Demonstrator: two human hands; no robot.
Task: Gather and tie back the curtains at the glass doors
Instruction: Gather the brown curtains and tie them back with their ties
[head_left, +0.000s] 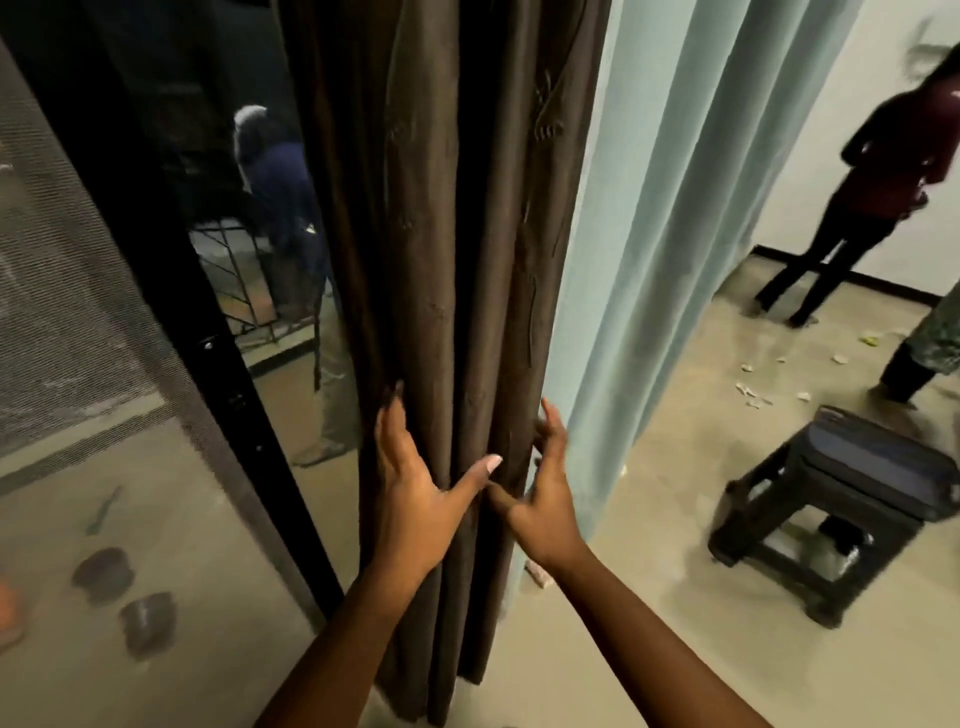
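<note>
A dark stool stands on the pale floor at the right, carrying a dark flat bag. Scraps of litter lie beyond it. A person in dark clothes stands near the white wall. Two brown sandals rest outside the mesh screen.

Both forearms stretched forward and up, wrists close together. Left hand spread wide, fingers upward, thumb angled out to the right. Right hand just beside it, fingers loosely curled, thumb toward the left thumb.
</note>
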